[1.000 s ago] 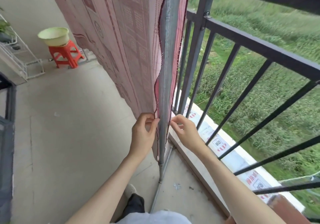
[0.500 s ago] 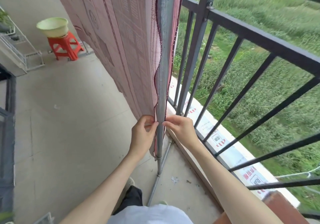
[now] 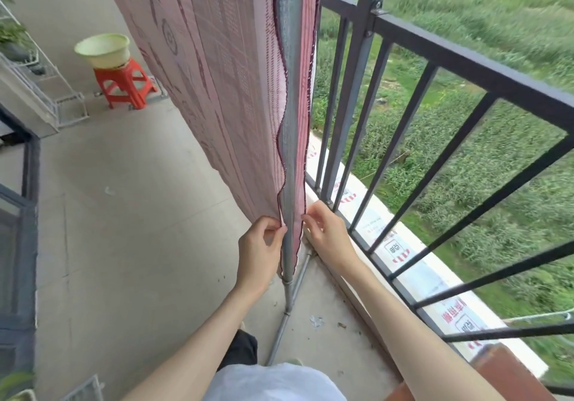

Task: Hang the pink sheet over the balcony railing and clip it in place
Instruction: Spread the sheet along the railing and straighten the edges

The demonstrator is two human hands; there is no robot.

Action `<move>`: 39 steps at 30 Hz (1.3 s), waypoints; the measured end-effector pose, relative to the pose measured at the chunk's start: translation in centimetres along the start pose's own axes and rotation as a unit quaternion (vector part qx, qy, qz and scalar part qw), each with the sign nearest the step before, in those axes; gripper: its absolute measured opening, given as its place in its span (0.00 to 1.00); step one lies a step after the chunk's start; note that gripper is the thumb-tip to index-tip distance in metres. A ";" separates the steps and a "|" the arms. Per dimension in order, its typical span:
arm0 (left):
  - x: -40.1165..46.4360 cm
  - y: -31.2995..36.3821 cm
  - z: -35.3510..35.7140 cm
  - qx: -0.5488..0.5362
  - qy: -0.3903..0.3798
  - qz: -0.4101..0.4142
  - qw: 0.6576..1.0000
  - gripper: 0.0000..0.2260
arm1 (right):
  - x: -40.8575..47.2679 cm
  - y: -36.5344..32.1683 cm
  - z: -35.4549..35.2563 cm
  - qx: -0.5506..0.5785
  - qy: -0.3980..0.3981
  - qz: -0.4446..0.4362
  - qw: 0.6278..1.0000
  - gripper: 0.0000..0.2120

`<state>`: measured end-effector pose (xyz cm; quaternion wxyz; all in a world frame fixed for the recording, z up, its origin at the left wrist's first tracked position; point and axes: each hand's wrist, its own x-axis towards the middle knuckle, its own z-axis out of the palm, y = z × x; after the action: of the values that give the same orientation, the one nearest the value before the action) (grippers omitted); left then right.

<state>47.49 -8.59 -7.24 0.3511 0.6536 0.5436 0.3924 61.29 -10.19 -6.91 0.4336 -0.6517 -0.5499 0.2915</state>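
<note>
The pink sheet (image 3: pixel 217 68), patterned with a dark red hem, hangs in two layers on either side of a grey metal pole (image 3: pixel 289 139) that stands just inside the dark balcony railing (image 3: pixel 435 55). My left hand (image 3: pixel 259 253) pinches the near layer's lower edge, left of the pole. My right hand (image 3: pixel 327 233) pinches the far layer's lower edge, right of the pole. Both hands are low, close to the floor. I see no clip.
A pale green basin (image 3: pixel 102 51) sits on a red stool (image 3: pixel 125 85) at the far left. A white wire rack (image 3: pixel 46 90) with plants lines the left wall. A dark door frame (image 3: pixel 18 245) stands at left. The pole's base legs (image 3: pixel 279 335) spread on the concrete floor by my feet.
My view has shifted slightly down and left. Both hands stay pinched on the sheet's lower edges, with the right hand a little closer to the pole than a second ago.
</note>
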 end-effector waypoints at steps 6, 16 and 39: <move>-0.9 0.3 0.1 0.029 -0.010 0.037 0.999 0.09 | -1.4 0.5 -0.9 -0.029 0.018 0.003 0.999 0.09; -3.3 1.7 0.7 0.021 -0.072 0.065 0.995 0.14 | -3.1 1.3 -2.9 -0.034 0.048 -0.013 0.998 0.04; -3.2 1.3 1.7 0.074 -0.093 0.085 0.989 0.04 | -3.3 2.0 -1.2 0.051 0.031 0.058 0.997 0.06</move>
<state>49.27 -11.98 -7.32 0.3157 0.7556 0.4784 0.3171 62.53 -13.74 -8.41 0.4658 -0.6679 -0.4818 0.3236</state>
